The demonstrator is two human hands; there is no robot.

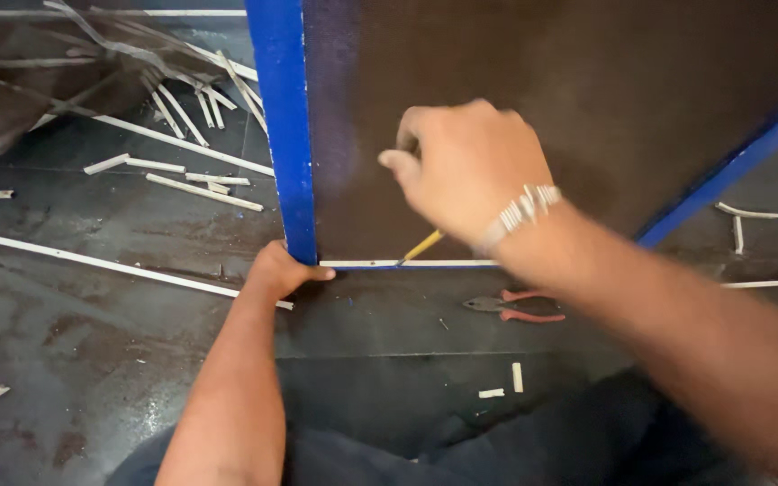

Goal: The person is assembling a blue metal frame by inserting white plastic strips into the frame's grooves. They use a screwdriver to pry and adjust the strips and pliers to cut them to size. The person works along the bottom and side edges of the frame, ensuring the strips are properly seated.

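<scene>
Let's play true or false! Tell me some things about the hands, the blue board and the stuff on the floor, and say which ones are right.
1. The left hand grips the bottom corner of the blue-edged board. True.
2. The right hand holds a yellow-handled tool. True.
3. The pliers are in the left hand. False: they lie on the floor.
4. The right wrist is bare. False: it wears a pale bracelet.
5. White strips lie scattered on the floor. True.
</scene>
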